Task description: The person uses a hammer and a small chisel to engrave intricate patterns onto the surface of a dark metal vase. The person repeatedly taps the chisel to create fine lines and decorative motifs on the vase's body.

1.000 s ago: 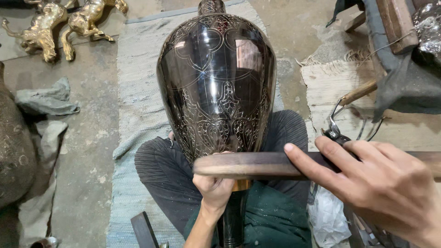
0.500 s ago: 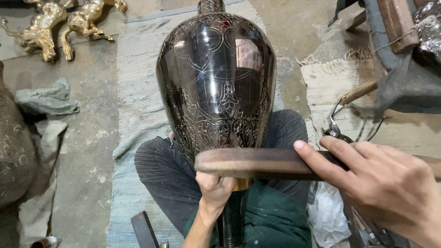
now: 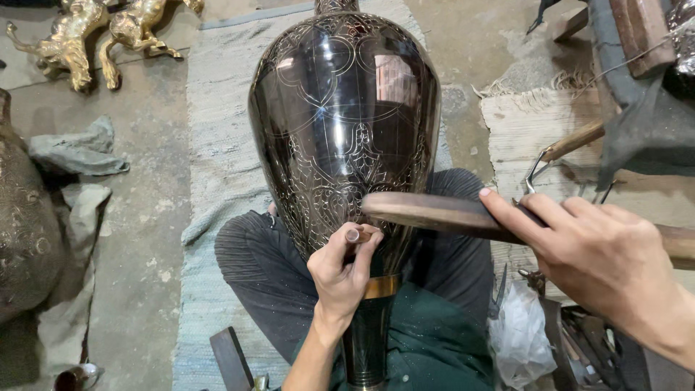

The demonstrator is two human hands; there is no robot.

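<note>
A large dark metal vase (image 3: pixel 344 123) with engraved floral lines lies across my lap, its narrow foot toward me. My left hand (image 3: pixel 340 271) pinches a small metal chisel (image 3: pixel 355 235) against the lower body of the vase. My right hand (image 3: pixel 594 250) grips a flat wooden mallet (image 3: pixel 427 211), held level just right of and slightly above the chisel's head. The mallet's handle end is hidden behind my right hand.
Two golden animal figures (image 3: pixel 94 36) stand at the top left. A dark engraved vessel (image 3: pixel 25 224) and grey rags (image 3: pixel 76 148) lie at the left. Tools with wooden handles (image 3: pixel 572 141) rest on a cloth (image 3: pixel 521 130) at the right; a plastic bag (image 3: pixel 521 337) lies beside my leg.
The wooden mallet has moved right and lifted off the chisel, uncovering my left hand's fingers and the chisel's head. The vase has not moved.
</note>
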